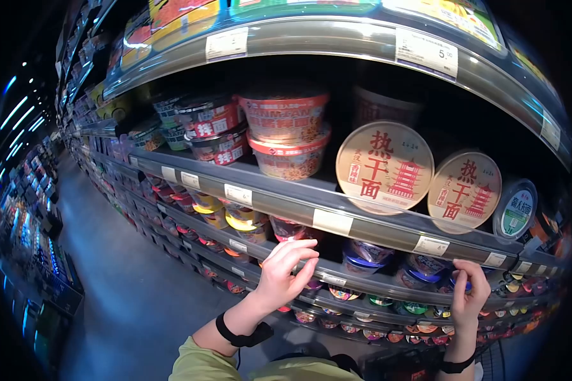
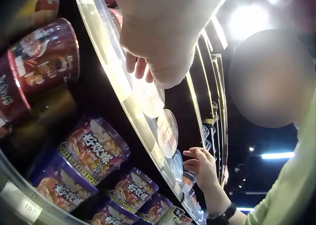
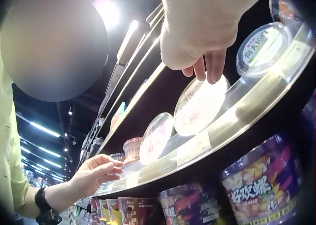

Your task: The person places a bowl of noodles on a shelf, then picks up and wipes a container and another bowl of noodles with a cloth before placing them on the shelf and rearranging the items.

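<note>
In the head view my left hand (image 1: 285, 274) hovers in front of the shelf edge, fingers loosely bent and holding nothing. My right hand (image 1: 470, 293), also empty with relaxed fingers, is raised before the shelf edge at the right. Above and between them, two round-lidded noodle bowls stand on edge facing out: a larger-looking one (image 1: 385, 167) and another (image 1: 464, 192). A smaller green-and-white lidded bowl (image 1: 516, 211) leans at their right. Stacked orange-red bowls (image 1: 289, 155) sit to the left.
Price tags line the shelf edge (image 1: 332, 222). Purple bowls (image 1: 365, 257) and yellow-lidded bowls (image 1: 245, 221) fill the shelf below. An upper shelf edge (image 1: 337, 39) overhangs the bowls. The aisle floor (image 1: 127, 273) runs along the left.
</note>
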